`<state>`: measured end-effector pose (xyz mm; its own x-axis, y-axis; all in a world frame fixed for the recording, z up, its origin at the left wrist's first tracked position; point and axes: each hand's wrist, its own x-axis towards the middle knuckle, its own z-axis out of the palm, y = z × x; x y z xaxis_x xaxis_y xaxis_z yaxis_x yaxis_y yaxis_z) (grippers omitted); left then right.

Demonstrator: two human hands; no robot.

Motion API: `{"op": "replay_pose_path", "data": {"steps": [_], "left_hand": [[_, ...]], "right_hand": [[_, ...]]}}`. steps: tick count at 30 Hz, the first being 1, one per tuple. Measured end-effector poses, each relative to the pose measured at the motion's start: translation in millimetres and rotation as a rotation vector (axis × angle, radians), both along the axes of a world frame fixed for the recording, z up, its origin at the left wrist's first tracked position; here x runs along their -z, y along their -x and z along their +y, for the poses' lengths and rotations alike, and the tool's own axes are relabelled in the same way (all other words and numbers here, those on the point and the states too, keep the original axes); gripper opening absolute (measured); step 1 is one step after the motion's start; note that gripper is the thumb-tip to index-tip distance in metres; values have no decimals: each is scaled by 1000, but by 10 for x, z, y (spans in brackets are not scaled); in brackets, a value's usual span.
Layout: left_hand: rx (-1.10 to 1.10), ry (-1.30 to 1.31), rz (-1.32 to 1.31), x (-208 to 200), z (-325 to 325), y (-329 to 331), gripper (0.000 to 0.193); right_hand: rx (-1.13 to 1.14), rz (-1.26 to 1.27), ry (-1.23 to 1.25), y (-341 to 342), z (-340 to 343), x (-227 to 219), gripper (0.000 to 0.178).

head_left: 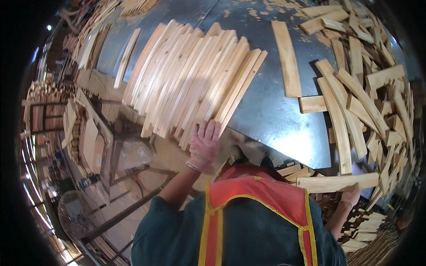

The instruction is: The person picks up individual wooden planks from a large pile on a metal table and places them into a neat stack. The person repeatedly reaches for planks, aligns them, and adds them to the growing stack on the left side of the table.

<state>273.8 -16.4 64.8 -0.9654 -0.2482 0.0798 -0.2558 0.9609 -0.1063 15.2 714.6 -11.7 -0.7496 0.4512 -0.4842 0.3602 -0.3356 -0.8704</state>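
My left hand (206,144), in a pinkish knit work glove, lies with its fingers stretched against the near ends of a row of wooden slats (186,73). These slats stand on edge, packed side by side, with uneven ends. On the right, my right hand (352,195), also gloved, is closed on a wooden board (333,182) held crosswise near my body. Part of that hand is hidden behind the board. Ahead of it lie loose boards, among them a long curved one (336,126) and a short one (312,104).
A shiny metal tabletop (262,106) carries the wood. One board (286,60) lies alone beyond the row. A jumbled heap of boards (377,97) fills the far right. Sawdust (255,13) dots the back. A metal frame (120,213) stands at lower left.
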Motion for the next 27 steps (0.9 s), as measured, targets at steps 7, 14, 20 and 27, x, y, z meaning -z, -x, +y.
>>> {"op": "replay_pose_path", "data": {"steps": [7,14,20,27], "left_hand": [[-140,-48,-216,-21,-230,-102,74],[-171,-312,29,-128,-463,-240,70],[-799,-661,271,64,-594,-1072,56],[-1423,-2013,1006,490,-659,-948,39]], "right_hand": [[-526,5,-753,-198,-1313,-993,40],[-841,379,-509,599,-4232,-1278,30],[-974,133,-172,1131,-6018,250,33],[-1238,-63,22,18,-6811,-328,36]]}}
